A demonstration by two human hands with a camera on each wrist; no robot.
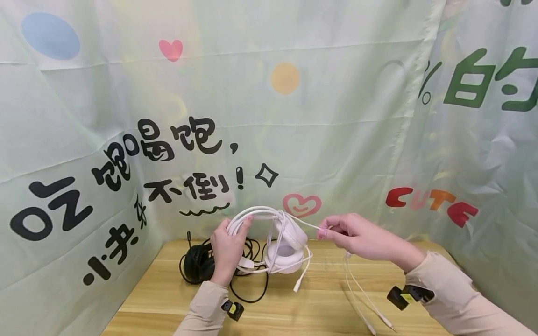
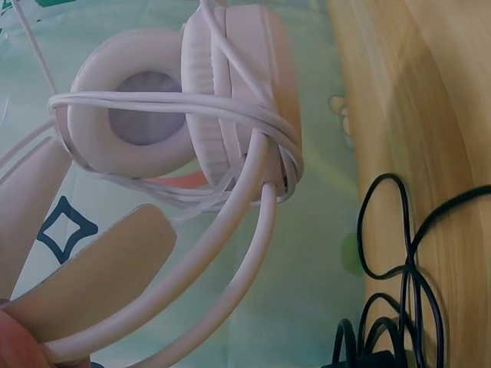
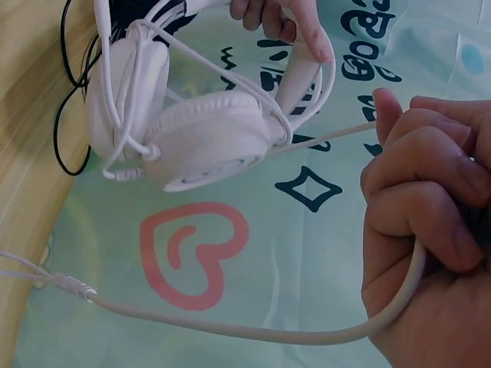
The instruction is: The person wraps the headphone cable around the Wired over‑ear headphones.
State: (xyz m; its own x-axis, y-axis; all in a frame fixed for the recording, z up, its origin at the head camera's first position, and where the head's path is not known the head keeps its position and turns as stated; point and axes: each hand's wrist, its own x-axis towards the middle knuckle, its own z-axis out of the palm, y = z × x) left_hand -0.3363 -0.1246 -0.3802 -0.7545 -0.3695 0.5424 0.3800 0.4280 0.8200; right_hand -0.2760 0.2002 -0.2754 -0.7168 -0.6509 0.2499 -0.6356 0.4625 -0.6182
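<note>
My left hand (image 1: 229, 247) grips the headband of a white pair of headphones (image 1: 290, 238), holding it up over the table. Loops of white cable (image 2: 176, 103) wrap round both ear cups in the left wrist view. To the right, my right hand (image 1: 357, 235) pinches the cable, which runs taut from the ear cups to its fingertips. More of this cable (image 3: 230, 328) leaves the curled fingers in the right wrist view and passes a splitter. Below that hand, two thin ends hang with plugs (image 1: 387, 322). Another white connector (image 1: 297, 285) dangles under the ear cups.
Behind my left hand, a black headset (image 1: 197, 263) with a boom microphone lies on the wooden table (image 1: 319, 303). Its black cable (image 1: 252, 301) is looped beside it. Printed cloth (image 1: 336, 154) stands round the table's back and sides.
</note>
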